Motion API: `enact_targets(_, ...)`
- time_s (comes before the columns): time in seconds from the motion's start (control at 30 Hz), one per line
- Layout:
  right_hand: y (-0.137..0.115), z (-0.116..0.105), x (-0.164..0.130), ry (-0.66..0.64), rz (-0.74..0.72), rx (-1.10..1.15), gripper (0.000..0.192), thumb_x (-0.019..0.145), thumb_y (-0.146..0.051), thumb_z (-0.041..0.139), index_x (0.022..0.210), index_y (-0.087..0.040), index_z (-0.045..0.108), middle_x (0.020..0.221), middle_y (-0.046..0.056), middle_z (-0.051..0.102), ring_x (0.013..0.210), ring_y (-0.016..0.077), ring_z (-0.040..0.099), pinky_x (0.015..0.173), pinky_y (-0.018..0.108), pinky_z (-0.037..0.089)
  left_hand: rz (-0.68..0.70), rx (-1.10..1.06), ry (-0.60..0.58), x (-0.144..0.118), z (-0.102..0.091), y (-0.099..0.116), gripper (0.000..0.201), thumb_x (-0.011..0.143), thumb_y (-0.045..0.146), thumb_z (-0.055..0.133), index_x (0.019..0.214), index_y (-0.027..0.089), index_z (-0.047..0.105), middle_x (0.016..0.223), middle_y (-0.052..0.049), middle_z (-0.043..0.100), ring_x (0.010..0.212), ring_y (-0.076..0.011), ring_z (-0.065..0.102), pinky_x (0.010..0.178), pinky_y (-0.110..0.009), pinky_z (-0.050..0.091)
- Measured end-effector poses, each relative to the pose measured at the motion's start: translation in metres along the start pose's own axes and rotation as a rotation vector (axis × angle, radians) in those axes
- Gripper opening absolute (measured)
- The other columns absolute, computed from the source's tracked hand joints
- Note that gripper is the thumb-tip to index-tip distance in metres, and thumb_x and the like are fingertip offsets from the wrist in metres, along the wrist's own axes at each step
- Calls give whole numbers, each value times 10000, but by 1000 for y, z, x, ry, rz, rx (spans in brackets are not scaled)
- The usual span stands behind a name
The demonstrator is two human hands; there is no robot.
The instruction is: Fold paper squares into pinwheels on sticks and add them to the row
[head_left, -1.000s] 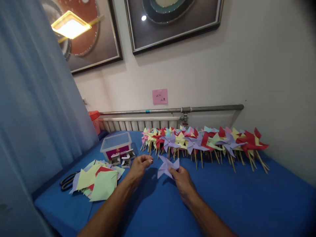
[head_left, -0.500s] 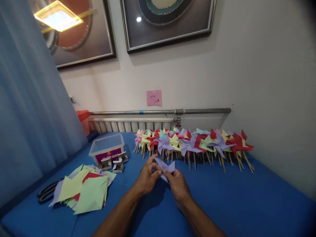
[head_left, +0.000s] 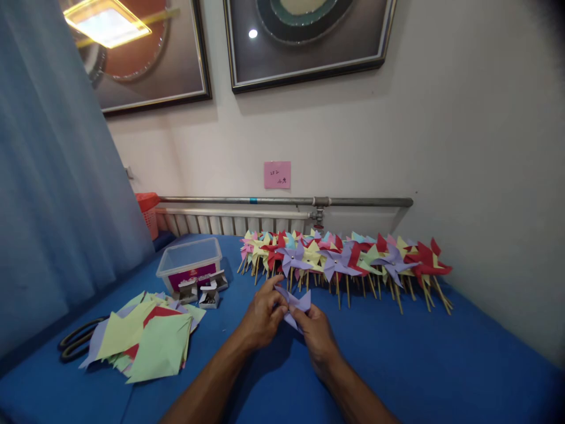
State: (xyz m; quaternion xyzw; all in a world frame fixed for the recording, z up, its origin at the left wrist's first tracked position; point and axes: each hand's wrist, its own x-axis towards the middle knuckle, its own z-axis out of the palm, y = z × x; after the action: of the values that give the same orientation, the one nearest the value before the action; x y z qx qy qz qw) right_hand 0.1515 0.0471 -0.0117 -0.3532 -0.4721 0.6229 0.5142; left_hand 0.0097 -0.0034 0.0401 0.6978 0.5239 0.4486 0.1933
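Note:
A purple paper pinwheel (head_left: pixel 301 302), its corners folded inward, is held between my two hands above the blue cloth. My left hand (head_left: pixel 266 315) pinches it from the left, fingers curled around its edge and centre. On the other side my right hand (head_left: pixel 316 333) grips it with thumb and fingers pressed together. Whether a pin is at its centre is hidden by my fingers. Just beyond my hands lies a long row of finished pinwheels (head_left: pixel 339 261) in several colours, their wooden sticks pointing toward me.
Cut paper sheets (head_left: pixel 161 347) lie piled at the left, with black-handled scissors (head_left: pixel 79 341) partly beneath them. Behind them stand small open boxes (head_left: pixel 209 297) of metal pins and a clear plastic tub (head_left: pixel 189 259). A blue curtain (head_left: pixel 66 176) hangs at the left; a metal pipe (head_left: pixel 229 201) runs along the wall.
Both hands keep hold of the purple pinwheel and have shifted only slightly, the left fingers closing further over its centre. The camera view has moved a little.

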Motion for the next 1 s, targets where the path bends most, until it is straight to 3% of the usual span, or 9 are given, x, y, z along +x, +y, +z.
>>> enact_targets(0.33,-2,-1,-3,-42,37,60,400,654,-440,849,935,-164,776,792,39,774,689,207,664,669,302,495,3,-47,-7,-1,0,-1,119,863,106,556,783,182,599,1455,-150,555,1353,-271,530,1051,-415,452)
enact_targets(1.0,-3,-1,-2,-35,6,-45,382,673,-444,793,945,-179,761,796,40,771,763,237,685,712,319,507,-147,16,43,-4,6,5,138,877,139,555,756,199,584,1379,-116,617,1309,-244,561,1115,-415,395)
